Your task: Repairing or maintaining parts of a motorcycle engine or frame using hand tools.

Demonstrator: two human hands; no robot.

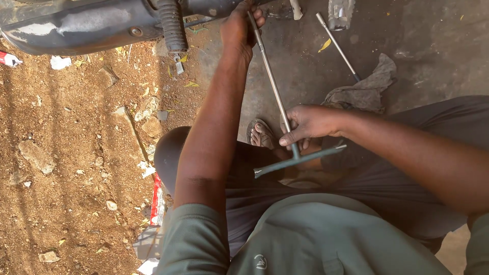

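A long T-handle wrench (277, 99) with a slim silver shaft runs diagonally from the frame's top centre down to its grey-green crossbar at the centre, held near both ends, tilted, off the ground.

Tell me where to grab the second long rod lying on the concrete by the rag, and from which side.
Probably take the spare rod around mid-shaft, from above. It lies flat and slanted on the concrete floor. Its lower end touches or slips under the grey rag, and its upper end sits near a metal part at the frame's top edge, so the bare middle is the clearest part.
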